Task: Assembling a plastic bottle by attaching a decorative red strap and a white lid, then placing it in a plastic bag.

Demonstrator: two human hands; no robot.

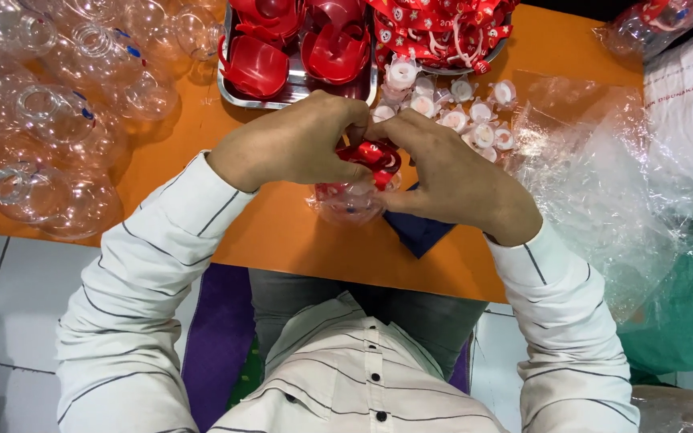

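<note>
My left hand (298,143) and my right hand (455,180) meet over the orange table (282,232). Both grip a clear plastic ball (348,200) that has a red insert (374,154) at its top. My fingers press on the red piece from both sides. The lower half of the clear ball shows below my hands. A dark blue cloth (417,232) lies under my right hand.
Several clear plastic balls (50,120) are piled at the left. A metal tray (294,95) holds red inserts (334,52). Small white caps (463,112) lie behind my hands, red printed ribbons (443,28) beyond them. Crumpled clear plastic bags (611,176) fill the right.
</note>
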